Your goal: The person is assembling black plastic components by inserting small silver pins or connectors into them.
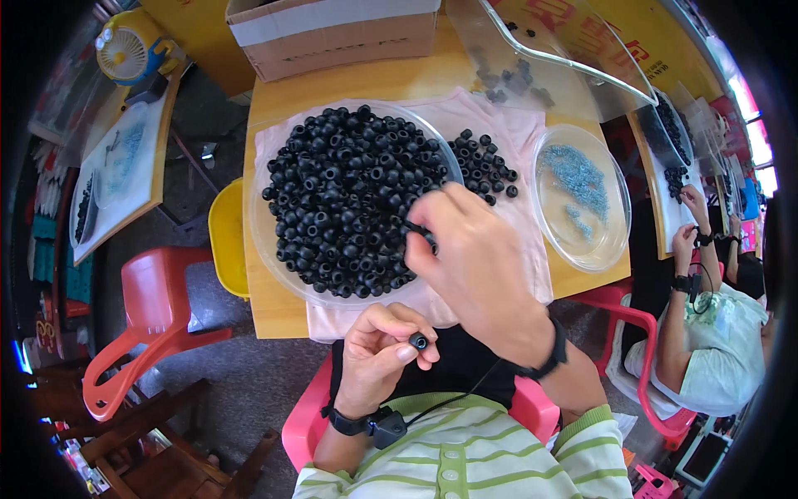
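Note:
My left hand point(384, 353) is in front of my lap, its thumb and fingers pinching a small black round part point(418, 341) with a hole facing up. My right hand point(474, 254) is over the near right edge of a heap of similar black hollow balls point(349, 183). Its thumb and index finger are curled together beside black parts; what lies between them is partly hidden by the hand. The heap fills a wide, shallow clear tray point(262, 241). More loose black balls point(484, 165) lie on the pink cloth point(532, 224) right of it.
A round clear tray point(619, 237) with small pale blue pieces point(575, 179) stands at the table's right. At the back are a cardboard box point(341, 46) and a tilted clear plastic bin point(573, 66). A red chair point(154, 299) is left; another person point(706, 341) works at a right-hand table.

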### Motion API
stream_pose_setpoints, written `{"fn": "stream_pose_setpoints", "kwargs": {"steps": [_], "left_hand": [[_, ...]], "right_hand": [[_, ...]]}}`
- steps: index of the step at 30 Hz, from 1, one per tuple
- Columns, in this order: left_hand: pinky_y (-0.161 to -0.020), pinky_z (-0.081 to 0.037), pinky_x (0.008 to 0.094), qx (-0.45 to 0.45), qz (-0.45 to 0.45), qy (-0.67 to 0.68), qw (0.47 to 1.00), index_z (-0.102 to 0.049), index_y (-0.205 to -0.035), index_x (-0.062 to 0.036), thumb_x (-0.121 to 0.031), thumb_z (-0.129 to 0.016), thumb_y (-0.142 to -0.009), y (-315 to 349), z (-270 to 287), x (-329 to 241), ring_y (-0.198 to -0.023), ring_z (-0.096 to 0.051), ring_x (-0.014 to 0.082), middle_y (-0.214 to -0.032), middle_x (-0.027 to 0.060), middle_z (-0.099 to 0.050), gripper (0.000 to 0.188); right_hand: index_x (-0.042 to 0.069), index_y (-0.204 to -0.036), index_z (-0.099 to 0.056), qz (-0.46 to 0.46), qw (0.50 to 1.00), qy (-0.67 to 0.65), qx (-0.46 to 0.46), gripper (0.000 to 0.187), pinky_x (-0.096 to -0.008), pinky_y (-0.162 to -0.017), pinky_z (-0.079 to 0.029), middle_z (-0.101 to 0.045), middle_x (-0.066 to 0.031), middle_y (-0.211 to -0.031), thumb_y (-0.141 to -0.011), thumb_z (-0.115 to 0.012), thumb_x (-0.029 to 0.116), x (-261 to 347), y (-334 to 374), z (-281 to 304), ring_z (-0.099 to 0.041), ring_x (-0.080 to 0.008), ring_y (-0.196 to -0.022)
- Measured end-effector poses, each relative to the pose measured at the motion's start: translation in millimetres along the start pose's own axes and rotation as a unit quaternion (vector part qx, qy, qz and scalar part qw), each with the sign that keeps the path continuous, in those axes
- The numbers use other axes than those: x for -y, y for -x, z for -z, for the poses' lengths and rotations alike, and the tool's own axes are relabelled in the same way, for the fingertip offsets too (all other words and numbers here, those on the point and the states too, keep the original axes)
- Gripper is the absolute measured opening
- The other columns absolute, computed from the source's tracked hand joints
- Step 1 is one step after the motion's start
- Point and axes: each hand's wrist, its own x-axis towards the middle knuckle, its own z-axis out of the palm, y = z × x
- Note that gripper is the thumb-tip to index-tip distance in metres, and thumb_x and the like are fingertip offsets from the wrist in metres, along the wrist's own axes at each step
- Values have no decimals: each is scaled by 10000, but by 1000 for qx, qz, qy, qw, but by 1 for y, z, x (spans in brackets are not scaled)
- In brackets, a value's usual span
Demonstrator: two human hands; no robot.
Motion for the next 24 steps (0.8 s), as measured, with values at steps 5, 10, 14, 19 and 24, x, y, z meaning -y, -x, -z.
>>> {"fn": "stream_pose_setpoints", "kwargs": {"steps": [5, 10, 14, 19, 24], "left_hand": [[-654, -576, 284, 15, 10, 9, 1000, -572, -964, -17, 26, -619, -857, -2, -2, 6, -784, -668, 228, -995, 206, -610, 125], [-654, -582, 289, 16, 42, 2, 999, -566, -964, -16, 15, -637, -851, -8, -8, 18, -789, -674, 232, -988, 206, -612, 137], [-655, -582, 292, 18, 57, -14, 998, -570, -992, -7, 15, -641, -849, -8, -13, 20, -789, -674, 229, -1005, 220, -621, 161], [-677, -582, 294, 20, 85, -30, 996, -587, -1033, 15, 19, -639, -851, -10, -16, 24, -812, -678, 227, -1031, 228, -631, 190], [-630, -541, 260, -13, 95, -84, 992, -599, -993, -16, -63, -678, -840, -10, -28, 27, -729, -636, 201, -963, 193, -618, 178]], "right_hand": [[49, -887, -602, -114, 993, 22, 32, 199, -364, -631, -513, -594, -97, -822, -722, -698, -5, -42, 61, 41, -640, -268, -733], [53, -912, -617, -141, 990, -6, -1, 214, -337, -623, -511, -603, -89, -840, -736, -732, 13, -71, 97, 33, -646, -238, -742], [55, -927, -636, -100, 995, -7, -19, 220, -336, -623, -506, -617, -80, -861, -739, -747, 34, -74, 101, 42, -635, -238, -743], [60, -916, -643, -53, 997, -30, -55, 184, -341, -621, -500, -607, -67, -832, -756, -726, 26, -84, 98, 37, -627, -244, -746], [72, -917, -647, -61, 997, -26, -32, 169, -333, -609, -502, -599, -62, -823, -768, -713, 27, -82, 96, 35, -626, -235, -752]]}}
